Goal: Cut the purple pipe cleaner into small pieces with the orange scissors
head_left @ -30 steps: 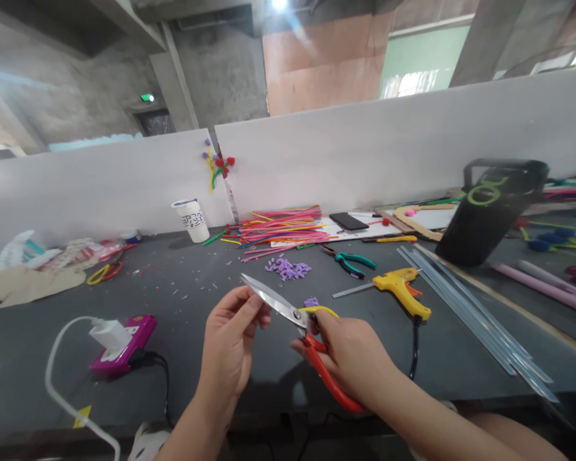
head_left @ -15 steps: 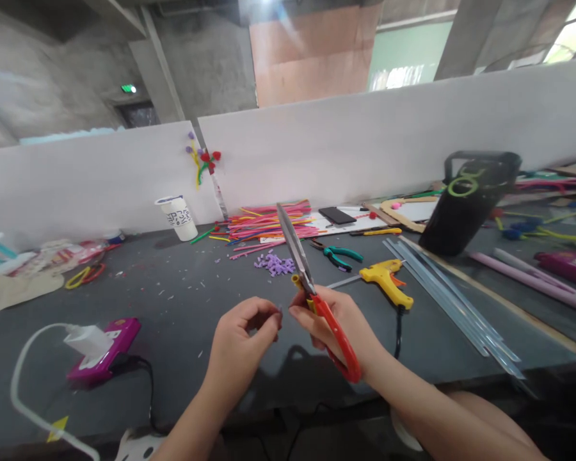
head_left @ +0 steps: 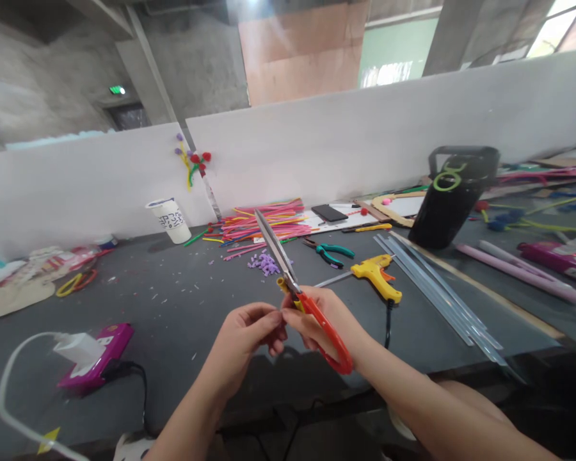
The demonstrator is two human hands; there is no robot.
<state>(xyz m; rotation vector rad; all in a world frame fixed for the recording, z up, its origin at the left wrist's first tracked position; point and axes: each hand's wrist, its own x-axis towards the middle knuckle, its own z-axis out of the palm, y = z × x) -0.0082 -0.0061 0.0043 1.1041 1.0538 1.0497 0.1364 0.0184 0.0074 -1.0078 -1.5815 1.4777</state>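
Gripped firmly in the right hand [head_left: 324, 317], the orange-handled scissors [head_left: 292, 291] are being held above the near edge of the table, with the blades closed together and pointing up and away, a little to the left of the fist. The left hand [head_left: 247, 333] is being pressed against the right thumb, its fingertips [head_left: 274, 318] pinched together just beside the pivot. Whether a scrap is being held in that pinch cannot be told, as anything there is too small to see.

Judging by this, something tiny is being handled at the base of the blades. It is being done most safely while the blades are being kept shut, the handles are being steadied by the whole right fist, and the pinch is being worked along the flat of the blade rather than across its edge.

Beyond the blade tip, purple scraps [head_left: 265, 262] are lying on the dark table [head_left: 173, 301], with a pile of pipe cleaners [head_left: 264, 225] farther off. Right of the grip, green-handled pliers [head_left: 331, 251] and a yellow glue gun [head_left: 378, 274] are lying well apart from both hands.
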